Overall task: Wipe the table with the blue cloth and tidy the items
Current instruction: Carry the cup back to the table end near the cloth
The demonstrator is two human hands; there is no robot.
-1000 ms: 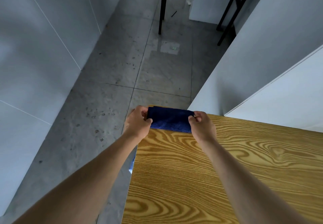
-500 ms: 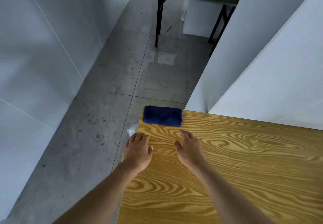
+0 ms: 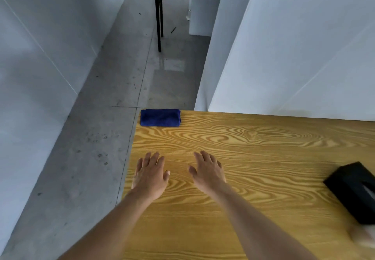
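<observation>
The blue cloth lies folded into a small rectangle on the far left corner of the wooden table. My left hand hovers flat over the table's left edge, fingers spread, holding nothing. My right hand is beside it, also flat and spread, with nothing in it. Both hands are well short of the cloth, nearer to me.
A black box lies tilted at the table's right side, with a blurred pale thing just below it. White panels stand behind the table. Grey floor runs along the left; a black-legged table stands far back.
Both hands let go of the folded blue cloth at the table corner and drew back toward me, opening flat. The view shifted right, bringing the black box into sight.
</observation>
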